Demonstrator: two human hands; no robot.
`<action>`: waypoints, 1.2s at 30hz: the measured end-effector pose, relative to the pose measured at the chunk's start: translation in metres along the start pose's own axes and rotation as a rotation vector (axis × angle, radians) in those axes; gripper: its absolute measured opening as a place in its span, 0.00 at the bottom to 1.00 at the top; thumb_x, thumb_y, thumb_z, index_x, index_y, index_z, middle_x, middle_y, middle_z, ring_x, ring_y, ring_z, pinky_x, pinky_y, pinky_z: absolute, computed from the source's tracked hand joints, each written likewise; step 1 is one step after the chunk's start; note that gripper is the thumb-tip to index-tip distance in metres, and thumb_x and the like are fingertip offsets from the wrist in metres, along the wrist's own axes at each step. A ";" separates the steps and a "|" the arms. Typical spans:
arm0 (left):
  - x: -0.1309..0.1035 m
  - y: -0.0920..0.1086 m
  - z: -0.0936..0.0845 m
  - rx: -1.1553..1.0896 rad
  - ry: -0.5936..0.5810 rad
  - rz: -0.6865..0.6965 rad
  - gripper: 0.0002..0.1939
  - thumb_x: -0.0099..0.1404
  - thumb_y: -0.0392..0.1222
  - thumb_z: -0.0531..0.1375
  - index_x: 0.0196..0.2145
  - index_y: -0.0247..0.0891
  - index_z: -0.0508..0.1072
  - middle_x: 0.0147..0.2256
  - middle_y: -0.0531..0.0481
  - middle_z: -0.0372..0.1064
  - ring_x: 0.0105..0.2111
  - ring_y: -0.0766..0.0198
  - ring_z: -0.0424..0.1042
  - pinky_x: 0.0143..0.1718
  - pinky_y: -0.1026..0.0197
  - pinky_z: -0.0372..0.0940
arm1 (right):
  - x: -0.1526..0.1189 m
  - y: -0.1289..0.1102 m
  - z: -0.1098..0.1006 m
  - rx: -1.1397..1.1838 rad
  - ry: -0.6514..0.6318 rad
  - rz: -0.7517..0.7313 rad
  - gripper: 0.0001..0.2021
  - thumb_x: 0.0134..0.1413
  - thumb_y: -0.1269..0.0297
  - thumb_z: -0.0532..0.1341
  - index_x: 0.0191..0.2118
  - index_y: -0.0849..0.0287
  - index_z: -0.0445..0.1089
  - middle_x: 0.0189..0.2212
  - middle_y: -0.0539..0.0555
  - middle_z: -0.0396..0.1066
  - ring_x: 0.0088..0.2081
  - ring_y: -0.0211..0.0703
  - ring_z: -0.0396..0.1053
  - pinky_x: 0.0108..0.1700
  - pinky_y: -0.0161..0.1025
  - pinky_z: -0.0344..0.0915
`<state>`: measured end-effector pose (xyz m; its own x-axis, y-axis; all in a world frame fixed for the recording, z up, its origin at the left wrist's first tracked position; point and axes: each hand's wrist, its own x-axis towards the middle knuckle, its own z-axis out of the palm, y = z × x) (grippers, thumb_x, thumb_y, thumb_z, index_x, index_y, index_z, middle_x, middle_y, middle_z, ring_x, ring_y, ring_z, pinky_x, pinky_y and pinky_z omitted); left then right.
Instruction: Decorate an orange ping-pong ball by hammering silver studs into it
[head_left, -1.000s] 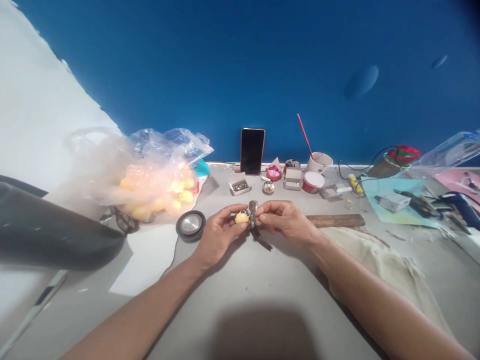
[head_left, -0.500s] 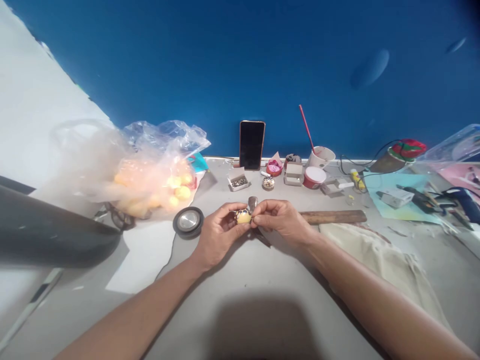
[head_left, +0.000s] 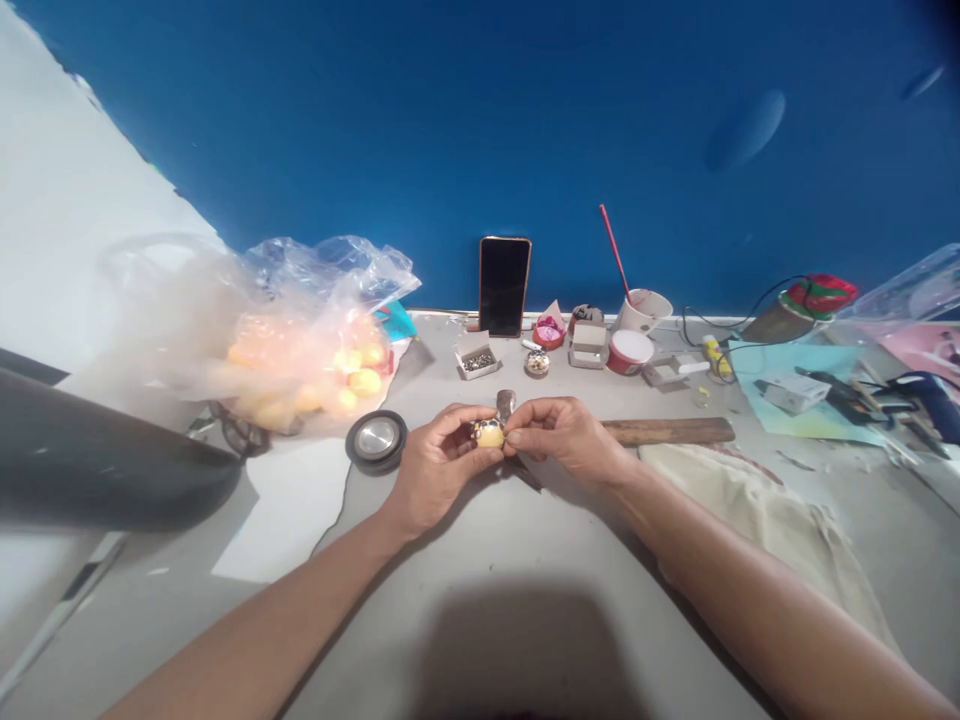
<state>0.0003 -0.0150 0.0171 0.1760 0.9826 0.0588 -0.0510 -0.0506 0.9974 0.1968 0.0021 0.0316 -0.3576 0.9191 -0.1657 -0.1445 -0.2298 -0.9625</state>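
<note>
A small yellow ball with dark and shiny studs (head_left: 490,434) is held between the fingers and thumb of my left hand (head_left: 442,462). My right hand (head_left: 562,437) is pinched at the ball's right side; anything between its fingertips is too small to make out. Just behind and beneath the hands lies a hammer, its metal head (head_left: 506,403) partly hidden and its wooden handle (head_left: 671,431) reaching right. Beyond the hands, a small open box (head_left: 478,363) holds many tiny metal pieces. Beside it sits a studded ball (head_left: 536,363).
A phone (head_left: 504,287) leans on the blue wall. At left are a plastic bag of yellow balls (head_left: 365,382) and a round black-rimmed object (head_left: 376,440). Rightward stand a white cup (head_left: 646,311), a lidded tub (head_left: 630,351) and a beige cloth (head_left: 750,500).
The ball is turned slightly between my fingers, showing more of its yellow surface. Both hands stay in nearly the same place.
</note>
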 end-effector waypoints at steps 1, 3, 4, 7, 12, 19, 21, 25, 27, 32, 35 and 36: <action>0.000 0.000 0.000 0.019 0.006 0.031 0.21 0.54 0.45 0.76 0.44 0.37 0.80 0.41 0.46 0.77 0.36 0.59 0.78 0.40 0.57 0.76 | 0.000 -0.001 0.000 -0.005 -0.001 0.003 0.13 0.40 0.57 0.78 0.29 0.59 0.80 0.25 0.53 0.78 0.26 0.38 0.69 0.31 0.37 0.63; -0.001 -0.001 0.000 0.084 0.025 0.124 0.18 0.56 0.44 0.75 0.43 0.38 0.80 0.40 0.47 0.75 0.37 0.60 0.77 0.40 0.59 0.74 | -0.001 -0.002 0.001 -0.015 -0.002 0.008 0.12 0.40 0.58 0.77 0.29 0.59 0.80 0.26 0.53 0.79 0.28 0.40 0.72 0.34 0.38 0.66; -0.002 -0.001 0.000 0.128 0.034 0.180 0.17 0.56 0.43 0.75 0.42 0.38 0.81 0.40 0.47 0.75 0.37 0.60 0.76 0.40 0.60 0.73 | -0.002 -0.002 0.001 -0.020 -0.004 0.010 0.12 0.41 0.59 0.77 0.29 0.60 0.80 0.26 0.54 0.79 0.29 0.40 0.72 0.34 0.39 0.66; -0.004 -0.003 -0.001 0.264 0.040 0.337 0.13 0.59 0.40 0.73 0.42 0.40 0.80 0.39 0.48 0.73 0.38 0.61 0.74 0.39 0.62 0.71 | -0.003 -0.004 0.002 -0.022 -0.021 0.016 0.12 0.41 0.59 0.77 0.28 0.60 0.79 0.25 0.54 0.79 0.28 0.40 0.72 0.34 0.38 0.65; -0.005 -0.006 -0.001 0.371 0.036 0.483 0.13 0.62 0.39 0.72 0.43 0.41 0.76 0.39 0.48 0.71 0.38 0.62 0.73 0.38 0.62 0.70 | -0.006 -0.007 0.005 -0.036 -0.009 0.022 0.12 0.40 0.59 0.77 0.28 0.60 0.78 0.24 0.53 0.78 0.28 0.40 0.70 0.33 0.38 0.63; -0.008 -0.002 -0.003 0.541 0.119 0.587 0.09 0.64 0.40 0.70 0.42 0.42 0.77 0.40 0.44 0.74 0.41 0.56 0.74 0.43 0.56 0.72 | -0.008 -0.005 0.017 0.119 0.035 0.052 0.18 0.35 0.53 0.79 0.26 0.61 0.78 0.22 0.52 0.74 0.21 0.32 0.59 0.25 0.34 0.53; -0.009 0.001 -0.003 0.569 0.148 0.603 0.08 0.63 0.41 0.70 0.40 0.42 0.78 0.40 0.43 0.75 0.42 0.55 0.74 0.45 0.54 0.72 | -0.008 -0.004 0.020 0.168 0.042 0.074 0.19 0.34 0.52 0.79 0.25 0.60 0.77 0.22 0.52 0.73 0.20 0.31 0.57 0.23 0.34 0.51; -0.010 0.004 -0.001 0.509 0.152 0.547 0.08 0.62 0.41 0.71 0.39 0.42 0.78 0.38 0.45 0.74 0.40 0.57 0.74 0.41 0.56 0.72 | -0.010 -0.005 0.021 0.082 0.078 0.065 0.15 0.35 0.55 0.77 0.26 0.60 0.78 0.21 0.51 0.73 0.20 0.32 0.58 0.21 0.33 0.51; -0.010 0.004 0.001 0.453 0.140 0.502 0.10 0.62 0.41 0.71 0.40 0.41 0.77 0.38 0.47 0.73 0.38 0.59 0.74 0.37 0.60 0.71 | -0.011 -0.008 0.019 -0.002 0.089 0.041 0.12 0.37 0.58 0.75 0.27 0.60 0.78 0.21 0.51 0.74 0.20 0.33 0.58 0.21 0.33 0.52; -0.009 0.006 0.004 0.358 0.067 0.375 0.11 0.59 0.40 0.72 0.37 0.39 0.76 0.35 0.50 0.70 0.34 0.64 0.72 0.32 0.65 0.69 | -0.015 -0.015 0.015 -0.237 0.091 -0.037 0.04 0.44 0.65 0.69 0.27 0.60 0.78 0.22 0.52 0.75 0.22 0.35 0.61 0.23 0.34 0.54; -0.009 0.010 0.004 0.278 0.015 0.248 0.13 0.56 0.39 0.73 0.37 0.38 0.76 0.35 0.51 0.71 0.33 0.65 0.73 0.34 0.64 0.70 | -0.016 -0.019 0.011 -0.317 0.067 -0.034 0.03 0.47 0.67 0.67 0.27 0.60 0.77 0.22 0.51 0.75 0.23 0.36 0.64 0.25 0.34 0.56; -0.009 0.011 0.004 0.246 0.007 0.203 0.14 0.55 0.38 0.74 0.37 0.38 0.76 0.35 0.51 0.72 0.33 0.64 0.74 0.34 0.64 0.70 | -0.016 -0.021 0.009 -0.310 0.038 -0.012 0.03 0.47 0.67 0.67 0.28 0.60 0.77 0.22 0.51 0.74 0.23 0.36 0.64 0.25 0.34 0.57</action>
<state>0.0025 -0.0249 0.0276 0.1802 0.9491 0.2585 0.1546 -0.2868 0.9454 0.1970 -0.0113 0.0564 -0.3222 0.9337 -0.1563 0.1420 -0.1156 -0.9831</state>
